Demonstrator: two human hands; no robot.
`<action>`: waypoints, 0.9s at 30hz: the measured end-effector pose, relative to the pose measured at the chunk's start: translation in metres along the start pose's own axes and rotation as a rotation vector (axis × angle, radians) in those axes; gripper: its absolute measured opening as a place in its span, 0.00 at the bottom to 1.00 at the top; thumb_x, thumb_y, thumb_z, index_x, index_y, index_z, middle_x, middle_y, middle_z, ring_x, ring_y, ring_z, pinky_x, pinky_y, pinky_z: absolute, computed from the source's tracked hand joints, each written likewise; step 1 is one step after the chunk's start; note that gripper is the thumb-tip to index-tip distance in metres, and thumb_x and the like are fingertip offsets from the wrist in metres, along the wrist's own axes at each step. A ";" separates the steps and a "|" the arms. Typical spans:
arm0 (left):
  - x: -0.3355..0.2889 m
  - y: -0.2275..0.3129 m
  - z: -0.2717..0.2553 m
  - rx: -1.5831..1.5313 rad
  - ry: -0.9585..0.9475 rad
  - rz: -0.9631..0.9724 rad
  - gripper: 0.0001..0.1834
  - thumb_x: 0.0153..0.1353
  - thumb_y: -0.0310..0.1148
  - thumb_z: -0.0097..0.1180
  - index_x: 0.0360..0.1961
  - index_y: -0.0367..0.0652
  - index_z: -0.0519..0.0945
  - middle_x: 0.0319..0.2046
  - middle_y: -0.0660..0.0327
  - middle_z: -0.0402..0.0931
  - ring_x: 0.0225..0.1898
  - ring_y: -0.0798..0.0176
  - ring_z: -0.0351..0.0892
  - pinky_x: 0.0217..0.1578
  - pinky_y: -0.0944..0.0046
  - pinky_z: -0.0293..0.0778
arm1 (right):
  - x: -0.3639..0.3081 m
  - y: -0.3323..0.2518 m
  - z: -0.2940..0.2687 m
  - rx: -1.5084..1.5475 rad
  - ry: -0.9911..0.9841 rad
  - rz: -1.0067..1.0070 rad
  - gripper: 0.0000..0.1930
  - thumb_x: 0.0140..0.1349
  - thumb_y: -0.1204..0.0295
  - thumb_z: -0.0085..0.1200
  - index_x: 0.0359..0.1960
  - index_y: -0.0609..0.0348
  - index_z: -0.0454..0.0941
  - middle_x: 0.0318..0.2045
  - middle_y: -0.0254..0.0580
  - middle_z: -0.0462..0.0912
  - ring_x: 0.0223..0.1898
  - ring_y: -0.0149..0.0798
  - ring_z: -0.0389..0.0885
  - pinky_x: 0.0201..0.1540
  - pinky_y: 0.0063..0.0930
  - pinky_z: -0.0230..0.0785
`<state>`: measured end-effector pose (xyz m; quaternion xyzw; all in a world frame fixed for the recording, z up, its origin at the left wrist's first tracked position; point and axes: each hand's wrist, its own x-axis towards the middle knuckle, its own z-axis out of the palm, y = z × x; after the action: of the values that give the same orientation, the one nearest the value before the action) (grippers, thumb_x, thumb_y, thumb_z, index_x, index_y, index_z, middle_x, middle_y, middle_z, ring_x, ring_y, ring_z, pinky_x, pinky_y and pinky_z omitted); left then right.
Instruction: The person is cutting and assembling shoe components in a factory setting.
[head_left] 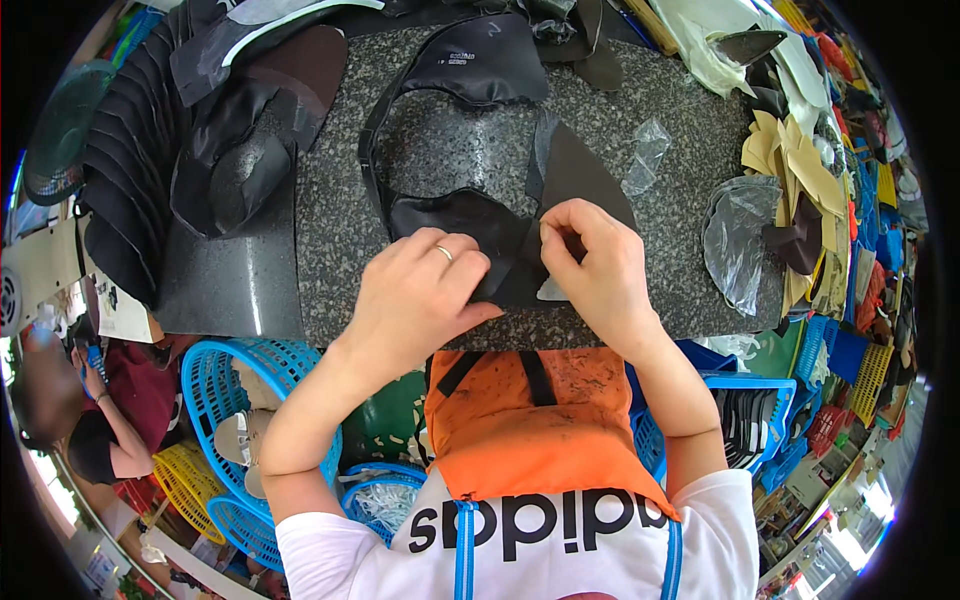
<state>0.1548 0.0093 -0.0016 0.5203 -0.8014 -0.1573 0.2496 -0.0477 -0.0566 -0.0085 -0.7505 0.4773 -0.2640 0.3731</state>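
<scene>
A black leather shoe upper (pixel 465 218) lies spread in a loop on the speckled stone worktop. My left hand (pixel 415 295) is closed on its near edge, with fingers curled over the leather and the thumb pointing right. My right hand (pixel 600 265) pinches the inner edge of a dark brown curved flap (pixel 580 175) at the upper's right side. Its thumb and forefinger meet there, and the other fingers are bent. A small pale scrap (pixel 550 290) shows between my hands at the near edge. My palms hide part of the leather underneath.
A second looped upper (pixel 225 190) and a row of overlapping black pieces (pixel 130 160) lie at the left. Clear film (pixel 648 155), a film-covered disc (pixel 740 240) and tan pieces (pixel 795 165) lie at the right. Blue baskets (pixel 215 400) stand below; another person's arm (pixel 120 445) shows far left.
</scene>
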 end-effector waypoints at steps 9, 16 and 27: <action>-0.005 0.004 0.000 0.285 -0.135 0.089 0.14 0.42 0.30 0.67 0.33 0.43 0.80 0.42 0.61 0.78 0.44 0.57 0.79 0.37 0.60 0.79 | 0.003 0.003 0.003 -0.003 0.110 0.055 0.04 0.63 0.76 0.54 0.38 0.59 0.75 0.21 0.45 0.80 0.23 0.46 0.82 0.28 0.35 0.71; -0.002 -0.008 -0.010 0.196 -0.181 0.158 0.14 0.42 0.30 0.67 0.33 0.44 0.81 0.43 0.61 0.78 0.43 0.57 0.80 0.36 0.62 0.80 | -0.005 0.003 0.001 -0.063 0.118 0.055 0.09 0.62 0.79 0.53 0.43 0.55 0.75 0.21 0.43 0.79 0.23 0.44 0.81 0.27 0.36 0.71; -0.002 0.010 0.004 0.177 -0.071 0.046 0.15 0.41 0.30 0.70 0.32 0.45 0.81 0.41 0.62 0.78 0.42 0.58 0.80 0.36 0.61 0.80 | -0.025 0.012 -0.007 0.013 0.078 -0.127 0.07 0.55 0.83 0.53 0.32 0.59 0.82 0.30 0.40 0.81 0.26 0.40 0.82 0.29 0.31 0.74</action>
<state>0.1452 0.0157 -0.0005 0.5158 -0.8323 -0.0983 0.1778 -0.0692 -0.0393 -0.0154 -0.7661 0.4410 -0.3194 0.3416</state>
